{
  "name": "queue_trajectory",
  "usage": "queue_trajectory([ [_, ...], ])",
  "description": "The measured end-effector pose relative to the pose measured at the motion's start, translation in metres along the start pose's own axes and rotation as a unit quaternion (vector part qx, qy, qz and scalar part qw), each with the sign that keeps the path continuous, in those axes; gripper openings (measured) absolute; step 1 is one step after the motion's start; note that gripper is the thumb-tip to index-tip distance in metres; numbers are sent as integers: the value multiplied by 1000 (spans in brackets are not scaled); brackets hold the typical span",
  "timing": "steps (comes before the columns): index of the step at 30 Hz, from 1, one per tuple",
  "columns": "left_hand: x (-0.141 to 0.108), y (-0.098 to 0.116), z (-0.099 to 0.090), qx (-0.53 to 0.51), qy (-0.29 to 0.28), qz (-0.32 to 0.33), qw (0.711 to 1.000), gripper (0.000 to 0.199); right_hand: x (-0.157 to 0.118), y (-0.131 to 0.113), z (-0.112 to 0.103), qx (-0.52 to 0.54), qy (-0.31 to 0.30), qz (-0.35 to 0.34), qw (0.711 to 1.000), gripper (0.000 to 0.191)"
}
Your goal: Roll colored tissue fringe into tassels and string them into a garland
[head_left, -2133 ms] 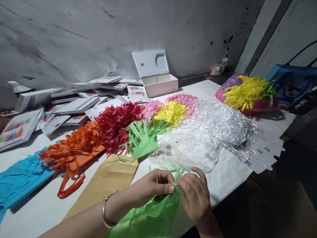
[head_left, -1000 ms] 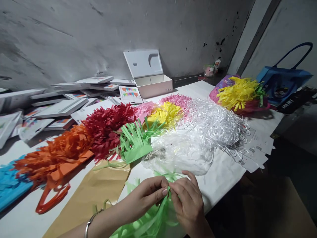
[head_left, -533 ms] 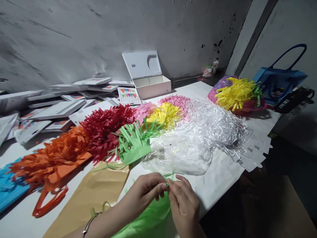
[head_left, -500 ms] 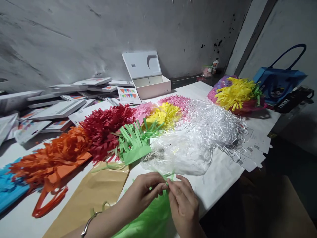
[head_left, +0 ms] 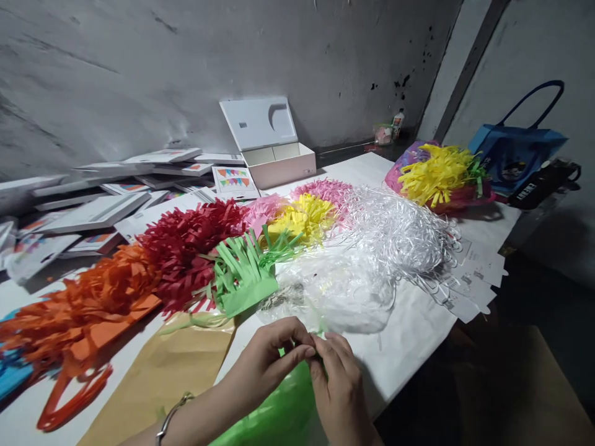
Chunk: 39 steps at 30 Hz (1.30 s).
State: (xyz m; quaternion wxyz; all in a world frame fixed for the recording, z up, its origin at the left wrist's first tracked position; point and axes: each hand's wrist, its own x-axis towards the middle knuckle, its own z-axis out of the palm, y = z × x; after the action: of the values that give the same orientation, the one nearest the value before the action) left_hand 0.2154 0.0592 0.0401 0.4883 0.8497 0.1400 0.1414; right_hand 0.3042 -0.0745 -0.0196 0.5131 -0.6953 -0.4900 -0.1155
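A bright green plastic bag [head_left: 284, 406] hangs below my two hands at the table's near edge. My left hand [head_left: 279, 353], with a bracelet on its wrist, pinches the bag's gathered top between thumb and fingers. Its fingertips meet those of my right hand [head_left: 338, 381], closed on the same spot from the other side. The fingers hide most of the pinched part. Just beyond them lies a clear plastic bag [head_left: 341, 297], with a green fringed paper piece [head_left: 246, 291] to its left.
Fringed paper in orange [head_left: 88, 297], dark red [head_left: 190, 248] and yellow [head_left: 302, 220] runs across the table. White string [head_left: 400, 232] is heaped at right beside white cards [head_left: 474, 282]. A brown paper sheet [head_left: 158, 371] lies near left. Behind stand flat boxes [head_left: 100, 210] and an open box [head_left: 283, 167].
The view has shifted slightly, so the table's things sit further left. My fingers have closed tighter together at the bag's top, and the green strip between them shows less.
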Motion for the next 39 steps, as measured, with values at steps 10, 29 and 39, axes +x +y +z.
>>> queue_trajectory([
  [10, 29, -10, 3, 22, -71, -50, 996, 28, -1, 23, -1, -73, -38, 28, 996, 32],
  [29, 149, -72, 11, 302, -101, 11, 948, 15, 5, 44, -1, -28, -73, 77, 994, 31],
  [39, 132, -65, 8, 203, -61, -1, 977, 10, 0, 47, 2, -20, -92, 77, 993, 32],
])
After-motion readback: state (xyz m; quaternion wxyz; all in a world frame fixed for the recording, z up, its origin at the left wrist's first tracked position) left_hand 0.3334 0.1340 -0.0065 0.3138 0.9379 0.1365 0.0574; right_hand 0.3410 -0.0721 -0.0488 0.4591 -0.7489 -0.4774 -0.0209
